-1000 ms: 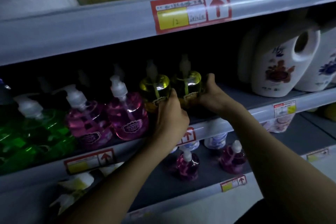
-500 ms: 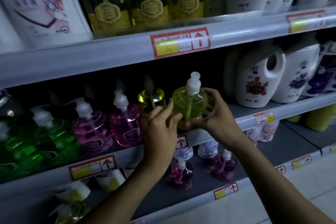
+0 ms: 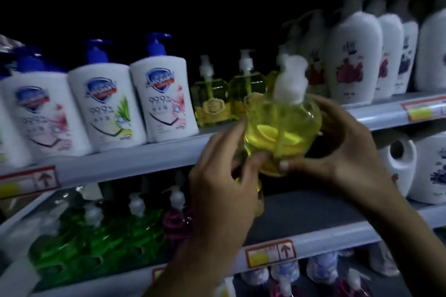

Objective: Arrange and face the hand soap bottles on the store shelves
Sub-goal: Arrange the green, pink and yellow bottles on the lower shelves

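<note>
Both hands grip the yellow soap bottle (image 3: 282, 132) in front of the shelves: left hand (image 3: 224, 176) pinching its base, right hand (image 3: 342, 149) cupping its side. Long axis near-upright, pump (image 3: 290, 79) topmost.

Bare shelf floor (image 3: 313, 212) between pink bottles (image 3: 176, 219) and white jug (image 3: 398, 171), both hands in front
</note>
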The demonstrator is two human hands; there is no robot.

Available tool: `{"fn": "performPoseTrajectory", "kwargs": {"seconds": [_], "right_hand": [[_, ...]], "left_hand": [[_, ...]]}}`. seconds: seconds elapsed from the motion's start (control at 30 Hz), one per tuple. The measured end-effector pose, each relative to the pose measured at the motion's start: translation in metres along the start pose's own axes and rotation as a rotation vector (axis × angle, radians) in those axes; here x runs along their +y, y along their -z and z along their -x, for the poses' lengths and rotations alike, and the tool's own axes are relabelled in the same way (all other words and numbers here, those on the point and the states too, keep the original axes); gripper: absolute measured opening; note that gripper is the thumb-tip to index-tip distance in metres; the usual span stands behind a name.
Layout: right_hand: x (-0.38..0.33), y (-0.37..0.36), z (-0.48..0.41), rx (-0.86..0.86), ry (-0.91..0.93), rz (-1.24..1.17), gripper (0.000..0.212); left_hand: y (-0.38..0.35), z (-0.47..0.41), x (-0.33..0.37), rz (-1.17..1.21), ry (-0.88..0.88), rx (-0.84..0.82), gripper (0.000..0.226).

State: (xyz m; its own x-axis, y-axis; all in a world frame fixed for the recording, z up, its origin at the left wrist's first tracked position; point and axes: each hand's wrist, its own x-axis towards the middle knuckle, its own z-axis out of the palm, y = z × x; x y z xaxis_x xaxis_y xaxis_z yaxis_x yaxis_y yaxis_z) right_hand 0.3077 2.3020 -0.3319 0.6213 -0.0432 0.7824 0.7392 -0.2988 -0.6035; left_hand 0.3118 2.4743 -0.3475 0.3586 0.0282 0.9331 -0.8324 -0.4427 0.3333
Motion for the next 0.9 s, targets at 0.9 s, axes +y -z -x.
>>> {"fn": "performPoseTrajectory", "kwargs": {"seconds": [0.9], "right_hand": [[0.034,-0.078,-0.086,-0.134,0.107,0.621,0.078]], "left_hand": [[0.013,-0.074,-0.034,-0.585,0.049,-0.300,0.057]]}}
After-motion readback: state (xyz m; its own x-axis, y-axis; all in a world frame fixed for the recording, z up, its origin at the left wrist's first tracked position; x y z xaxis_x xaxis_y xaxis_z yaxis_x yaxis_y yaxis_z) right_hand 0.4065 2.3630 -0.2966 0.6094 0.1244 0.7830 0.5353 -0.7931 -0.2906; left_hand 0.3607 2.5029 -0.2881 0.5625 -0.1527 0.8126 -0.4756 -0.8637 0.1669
